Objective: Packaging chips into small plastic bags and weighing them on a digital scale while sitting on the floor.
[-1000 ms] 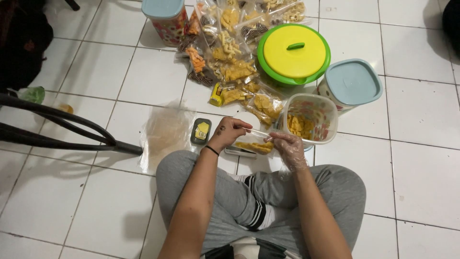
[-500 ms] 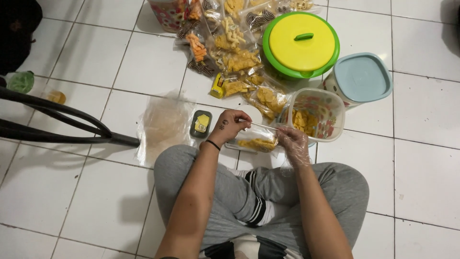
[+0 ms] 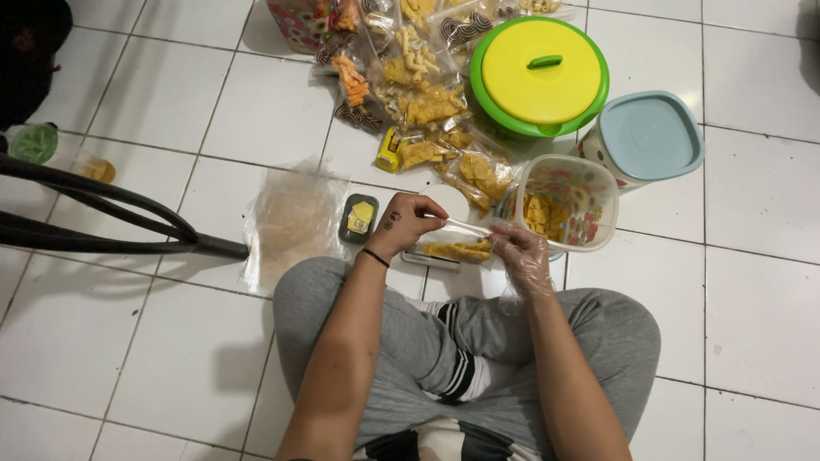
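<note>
Snack bag [image 3: 457, 249] now higher, between both hands' grip.

glossy white floor tiles [image 3: 752, 282], clear crinkly plastic bag [image 3: 457, 248]

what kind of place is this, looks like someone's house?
Probably a home floor used for packing snacks: white floor tiles, a pile of bagged snacks, and lidded containers such as the green and yellow tub around a seated person.
</note>
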